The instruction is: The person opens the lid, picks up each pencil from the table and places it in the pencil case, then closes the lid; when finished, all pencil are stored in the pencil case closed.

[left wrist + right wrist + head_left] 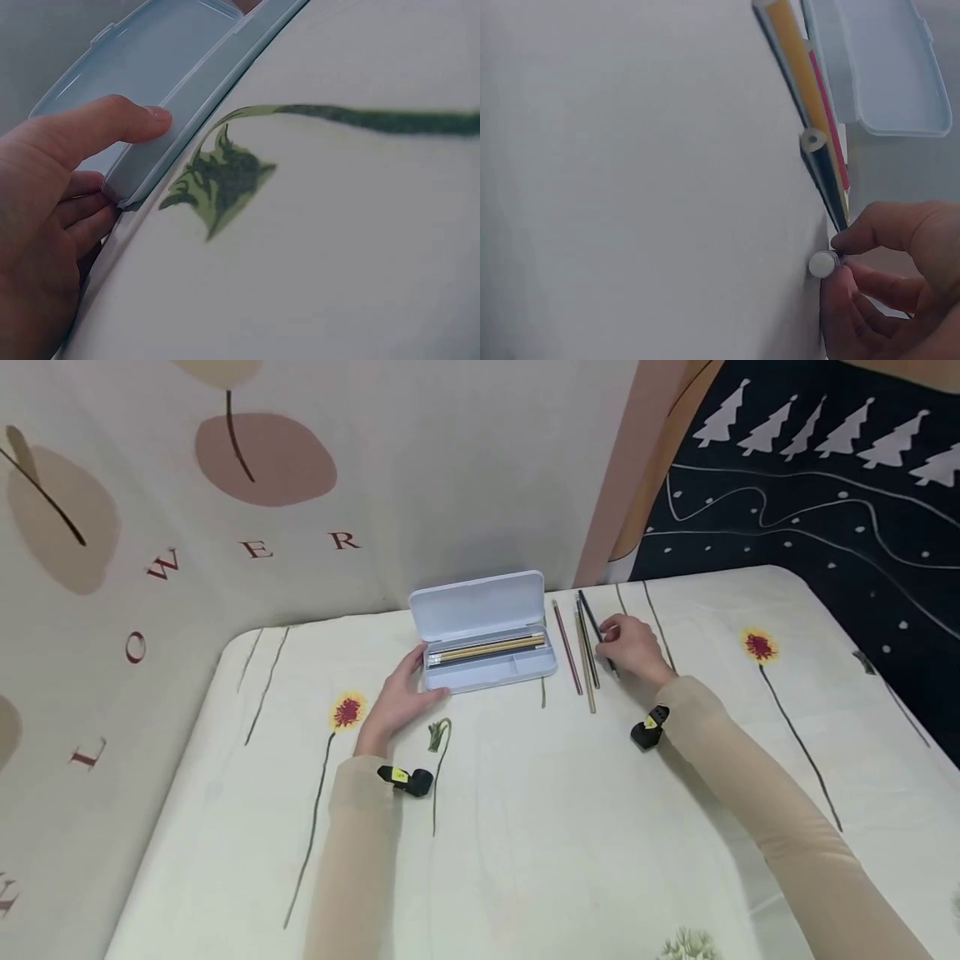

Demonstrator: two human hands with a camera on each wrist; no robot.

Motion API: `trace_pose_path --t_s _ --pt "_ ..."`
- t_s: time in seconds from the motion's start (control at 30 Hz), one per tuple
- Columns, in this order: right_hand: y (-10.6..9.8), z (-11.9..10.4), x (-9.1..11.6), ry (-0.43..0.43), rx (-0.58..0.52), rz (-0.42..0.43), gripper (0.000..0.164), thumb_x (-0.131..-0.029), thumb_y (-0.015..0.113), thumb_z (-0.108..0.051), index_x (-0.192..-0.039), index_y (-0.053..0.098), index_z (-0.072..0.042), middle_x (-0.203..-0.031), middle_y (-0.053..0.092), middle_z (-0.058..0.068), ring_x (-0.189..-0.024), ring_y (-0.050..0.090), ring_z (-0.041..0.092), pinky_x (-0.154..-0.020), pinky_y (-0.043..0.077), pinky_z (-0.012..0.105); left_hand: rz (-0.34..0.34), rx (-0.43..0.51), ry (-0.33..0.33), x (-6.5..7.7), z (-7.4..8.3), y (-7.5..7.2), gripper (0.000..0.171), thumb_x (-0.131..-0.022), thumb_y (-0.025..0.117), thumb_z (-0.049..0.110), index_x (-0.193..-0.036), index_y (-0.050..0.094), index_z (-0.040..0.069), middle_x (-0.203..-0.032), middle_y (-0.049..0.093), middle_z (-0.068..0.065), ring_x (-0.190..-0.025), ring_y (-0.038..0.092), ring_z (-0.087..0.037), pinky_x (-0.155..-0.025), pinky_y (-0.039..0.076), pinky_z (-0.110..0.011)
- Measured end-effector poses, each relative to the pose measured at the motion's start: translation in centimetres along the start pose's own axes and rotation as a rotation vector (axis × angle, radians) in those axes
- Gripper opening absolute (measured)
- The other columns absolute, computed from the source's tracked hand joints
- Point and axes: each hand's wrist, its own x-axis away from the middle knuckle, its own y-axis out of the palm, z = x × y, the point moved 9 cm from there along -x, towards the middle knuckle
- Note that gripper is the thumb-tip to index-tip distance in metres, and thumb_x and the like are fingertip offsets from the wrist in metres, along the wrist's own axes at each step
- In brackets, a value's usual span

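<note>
A light blue pencil case (471,678) lies with its lid (480,602) raised and several pencils (491,649) inside its long compartment. My left hand (397,697) grips the case's left end; in the left wrist view the thumb (124,120) presses the front wall and the other fingers lie around the corner. To the right of the case, my right hand (632,647) pinches a dark pencil (591,614) near its white eraser end (823,264). Beside it lie a reddish pencil (567,647), a gold pencil (584,664) and another dark pencil (822,166).
The white tablecloth (540,827) has printed flowers and stems. A pale curtain or wall covering (480,468) rises directly behind the case, with a dark tree-patterned cloth (795,527) at the right. A small dark piece (864,662) lies at the table's right edge.
</note>
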Motion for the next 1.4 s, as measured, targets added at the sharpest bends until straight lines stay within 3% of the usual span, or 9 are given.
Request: trace_pose_path --t_s 0.43,0.6,0.73,0.9,1.17,1.4 --pt "-1.6 2.1 0.9 -0.013 -0.184 0.055 0.032 -0.091 0.058 -0.003 -0.122 0.06 0.005 -0.113 0.06 0.022 -0.103 0.055 0.031 -0.082 0.048 0.038 -0.011 0.004 0.004 0.1 0.0 -0.1 0.091 -0.082 0.076 0.019 -0.154 0.022 0.008 -0.154 0.03 -0.013 -0.143 0.02 -0.028 -0.116 0.012 -0.045" --pt "-2.8 2.5 1.5 -0.051 -0.224 0.073 0.032 -0.092 0.058 -0.002 -0.124 0.06 0.004 -0.115 0.059 0.021 -0.1 0.056 0.028 -0.073 0.049 0.026 -0.024 -0.014 0.004 0.0 0.1 -0.1 0.09 -0.082 0.076 0.02 -0.154 0.022 0.008 -0.154 0.03 -0.014 -0.143 0.021 -0.028 -0.116 0.013 -0.045" --pt "-3.5 2.1 2.0 -0.099 -0.262 0.069 0.031 -0.091 0.059 0.0 -0.122 0.062 0.003 -0.116 0.06 0.021 -0.094 0.055 0.023 -0.064 0.046 0.019 -0.037 -0.026 -0.002 0.0 0.0 0.0 0.091 -0.082 0.076 0.019 -0.154 0.021 0.009 -0.155 0.029 -0.014 -0.143 0.019 -0.029 -0.116 0.013 -0.046" --pt "-3.8 1.6 2.6 -0.173 -0.302 0.039 0.03 -0.09 0.06 0.0 -0.12 0.063 0.005 -0.115 0.062 0.022 -0.093 0.052 0.017 -0.069 0.044 0.019 -0.042 -0.037 -0.007 -0.1 0.0 0.0 0.091 -0.083 0.075 0.018 -0.154 0.021 0.01 -0.155 0.027 -0.014 -0.144 0.018 -0.03 -0.116 0.013 -0.047" --pt "-2.9 0.5 2.5 -0.246 -0.303 0.004 0.025 -0.09 0.062 -0.004 -0.113 0.067 0.003 -0.104 0.064 0.008 -0.086 0.052 0.013 -0.07 0.043 0.022 -0.048 -0.051 -0.013 -0.1 0.1 0.0 0.089 -0.083 0.074 0.017 -0.154 0.022 0.011 -0.156 0.026 -0.012 -0.144 0.018 -0.029 -0.116 0.014 -0.047" --pt "-1.6 -1.5 1.7 -0.334 -0.296 -0.049 0.021 -0.091 0.061 -0.003 -0.11 0.07 0.002 -0.107 0.066 0.016 -0.085 0.054 0.015 -0.071 0.044 0.023 -0.047 -0.053 -0.008 -0.1 0.3 -0.2 0.088 -0.083 0.074 0.017 -0.154 0.022 0.01 -0.156 0.026 -0.012 -0.144 0.018 -0.029 -0.116 0.013 -0.046"
